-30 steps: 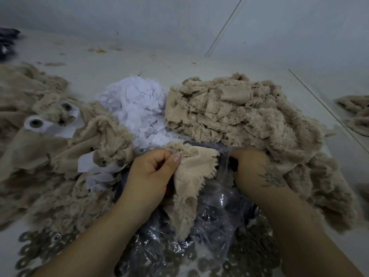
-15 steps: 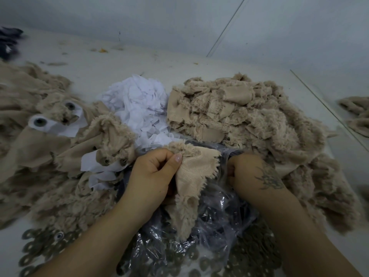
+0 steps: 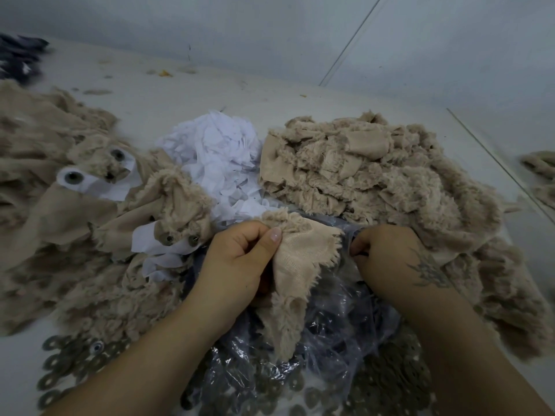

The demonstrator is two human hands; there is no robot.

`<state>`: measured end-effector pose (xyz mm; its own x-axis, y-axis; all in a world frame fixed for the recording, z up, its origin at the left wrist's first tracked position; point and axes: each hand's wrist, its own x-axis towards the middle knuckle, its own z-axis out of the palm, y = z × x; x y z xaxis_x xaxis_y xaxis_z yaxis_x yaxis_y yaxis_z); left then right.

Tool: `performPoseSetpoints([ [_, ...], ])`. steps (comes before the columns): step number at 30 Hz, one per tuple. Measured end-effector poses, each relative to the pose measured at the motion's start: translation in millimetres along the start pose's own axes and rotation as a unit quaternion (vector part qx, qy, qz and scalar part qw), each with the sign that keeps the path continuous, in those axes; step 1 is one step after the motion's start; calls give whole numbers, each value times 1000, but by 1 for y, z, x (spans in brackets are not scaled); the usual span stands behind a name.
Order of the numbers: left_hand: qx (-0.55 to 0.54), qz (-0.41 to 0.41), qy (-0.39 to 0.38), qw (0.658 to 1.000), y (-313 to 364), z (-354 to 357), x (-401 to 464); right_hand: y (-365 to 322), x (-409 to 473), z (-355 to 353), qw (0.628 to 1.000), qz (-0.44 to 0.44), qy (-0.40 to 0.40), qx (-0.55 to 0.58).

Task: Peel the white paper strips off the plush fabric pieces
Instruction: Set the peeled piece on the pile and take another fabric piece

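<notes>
At the middle of the view, the left hand (image 3: 240, 259) pinches a beige plush fabric piece (image 3: 297, 265) between thumb and curled fingers, its knit backing turned up and its furry end hanging down toward the person. No white strip shows on the side facing the camera. The piece's long axis runs from the pinch downward, and its frayed right edge lies just beside the right hand (image 3: 390, 259). That hand is curled, knuckles up, its fingertips down in a crinkled clear plastic bag (image 3: 330, 334); it seems to be nipping something small and dark there, though I cannot tell what, or whether it truly holds it.

My judgement is that the right hand is the nearer one to work the free edge, needing only a short move leftward.

Beyond the left hand, plush pieces still carrying white paper strips (image 3: 156, 250) and plastic eyes (image 3: 72, 177) lie heaped. Behind them sits a pile of peeled paper scraps (image 3: 216, 157), and to the right a heap of bare plush pieces (image 3: 375, 178). Round washers (image 3: 69, 364) are strewn on the pale counter (image 3: 210, 91) nearest the person, some under the bag.
</notes>
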<state>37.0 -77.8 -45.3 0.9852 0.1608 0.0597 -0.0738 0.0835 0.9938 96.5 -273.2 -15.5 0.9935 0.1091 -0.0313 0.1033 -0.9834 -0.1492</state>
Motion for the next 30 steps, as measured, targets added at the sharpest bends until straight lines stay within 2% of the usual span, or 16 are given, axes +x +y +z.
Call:
performPoseSetpoints([
  [3, 5, 6, -8, 1000, 1, 0, -1, -2, -4, -11, 1000, 5, -2, 26],
  [6, -3, 11, -15, 1000, 3, 0, -2, -5, -13, -25, 993, -54, 11, 104],
  [9, -13, 34, -27, 999, 8, 1, -5, -10, -23, -26, 953, -99, -148, 244],
  [11, -26, 39, -38, 998, 10, 2, -7, -13, -24, -21, 925, -93, -201, 309],
  [14, -40, 35, -49, 997, 11, 2, -8, -18, -21, -13, 882, -56, -175, 434],
  [17, -32, 34, -48, 998, 12, 3, -8, -26, -22, -4, 800, -9, -157, 580],
  [20, -15, 42, -40, 998, 12, 3, -8, -33, -24, 2, 732, 2, -146, 665],
  [25, 11, 56, -10, 998, 11, 2, -7, -39, -29, 7, 712, -10, -103, 695],
  [30, 28, 55, -11, 998, 10, 3, -6, -40, -29, 11, 715, -19, -92, 693],
])
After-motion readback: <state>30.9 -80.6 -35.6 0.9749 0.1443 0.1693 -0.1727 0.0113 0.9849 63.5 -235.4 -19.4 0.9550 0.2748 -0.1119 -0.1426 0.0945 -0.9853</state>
